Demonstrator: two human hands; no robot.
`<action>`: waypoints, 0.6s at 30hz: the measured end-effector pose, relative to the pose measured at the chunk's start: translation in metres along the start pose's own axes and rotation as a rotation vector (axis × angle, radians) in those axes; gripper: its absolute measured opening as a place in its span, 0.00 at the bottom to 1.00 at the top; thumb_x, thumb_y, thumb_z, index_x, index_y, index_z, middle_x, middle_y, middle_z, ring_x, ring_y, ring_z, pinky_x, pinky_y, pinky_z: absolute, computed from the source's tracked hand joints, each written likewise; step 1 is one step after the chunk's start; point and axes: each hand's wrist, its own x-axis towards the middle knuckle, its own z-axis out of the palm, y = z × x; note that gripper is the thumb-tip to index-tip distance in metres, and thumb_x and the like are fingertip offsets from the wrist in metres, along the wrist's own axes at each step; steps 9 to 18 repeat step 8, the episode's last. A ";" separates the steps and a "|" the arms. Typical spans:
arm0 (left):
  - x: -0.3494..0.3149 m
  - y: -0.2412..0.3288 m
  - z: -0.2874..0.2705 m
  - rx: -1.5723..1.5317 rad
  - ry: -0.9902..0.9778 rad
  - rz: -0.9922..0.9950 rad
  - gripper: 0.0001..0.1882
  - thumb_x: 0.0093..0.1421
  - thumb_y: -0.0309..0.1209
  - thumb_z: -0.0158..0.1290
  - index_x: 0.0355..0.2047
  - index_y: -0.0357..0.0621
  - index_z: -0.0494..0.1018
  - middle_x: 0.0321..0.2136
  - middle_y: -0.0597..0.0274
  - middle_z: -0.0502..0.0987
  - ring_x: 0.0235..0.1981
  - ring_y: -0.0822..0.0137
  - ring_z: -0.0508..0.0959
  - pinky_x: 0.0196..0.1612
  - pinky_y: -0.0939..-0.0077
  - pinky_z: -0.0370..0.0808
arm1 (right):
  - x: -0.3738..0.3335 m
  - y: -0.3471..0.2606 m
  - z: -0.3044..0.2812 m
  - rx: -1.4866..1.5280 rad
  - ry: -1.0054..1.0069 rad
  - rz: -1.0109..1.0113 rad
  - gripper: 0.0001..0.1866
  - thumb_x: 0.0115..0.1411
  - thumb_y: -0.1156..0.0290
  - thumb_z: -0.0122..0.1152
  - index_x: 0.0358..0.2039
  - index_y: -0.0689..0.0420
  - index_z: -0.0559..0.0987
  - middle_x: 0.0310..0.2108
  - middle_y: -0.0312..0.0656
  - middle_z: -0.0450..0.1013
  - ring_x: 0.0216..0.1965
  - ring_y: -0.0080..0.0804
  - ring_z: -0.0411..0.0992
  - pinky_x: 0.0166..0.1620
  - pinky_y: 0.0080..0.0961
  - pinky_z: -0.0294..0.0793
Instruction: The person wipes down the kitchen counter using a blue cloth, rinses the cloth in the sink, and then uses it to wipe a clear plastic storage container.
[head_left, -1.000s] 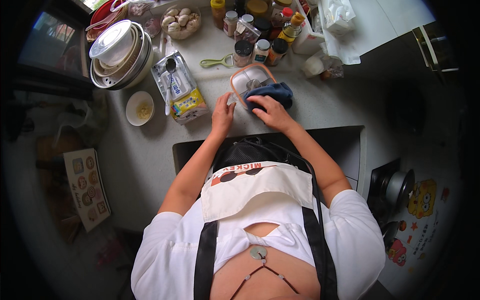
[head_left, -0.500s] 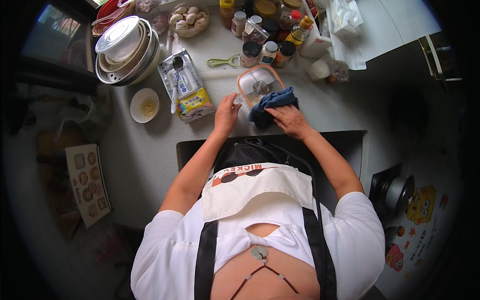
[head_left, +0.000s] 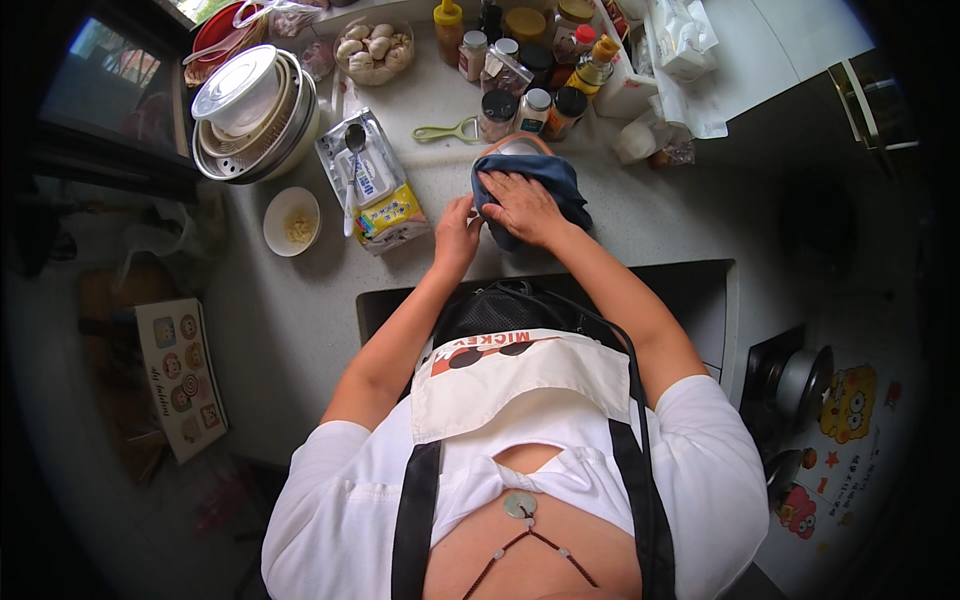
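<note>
A dark blue cloth (head_left: 565,185) lies bunched over a clear container with an orange rim (head_left: 520,144). Only the container's far edge shows past the cloth. My right hand (head_left: 525,208) rests flat on top of the cloth, fingers stretched out toward its left side. Close against the container's near left side is my left hand (head_left: 457,238), its fingers bent and closed on that edge. The cloth and my right hand hide most of what the left fingertips touch. Just left of my left hand lies a wipes pack (head_left: 385,215) with a metal spoon (head_left: 354,140) on it.
A white bowl (head_left: 291,222) with pale chopped bits stands further left. Behind are stacked basins (head_left: 250,110), a bowl of garlic (head_left: 373,53), a green peeler (head_left: 447,131) and several seasoning jars (head_left: 535,110). The sink (head_left: 700,300) opens along the counter's near edge.
My right hand has slid left and away from me with the cloth, which now covers most of the container. My left hand stays at the container's left side, nearly in place.
</note>
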 end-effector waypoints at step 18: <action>-0.002 0.001 0.001 0.030 0.002 -0.009 0.19 0.49 0.20 0.51 0.44 0.39 0.66 0.35 0.52 0.71 0.31 0.60 0.75 0.34 0.70 0.71 | 0.013 0.007 0.002 0.016 0.022 0.088 0.27 0.59 0.54 0.41 0.57 0.52 0.59 0.55 0.42 0.59 0.55 0.39 0.58 0.53 0.37 0.57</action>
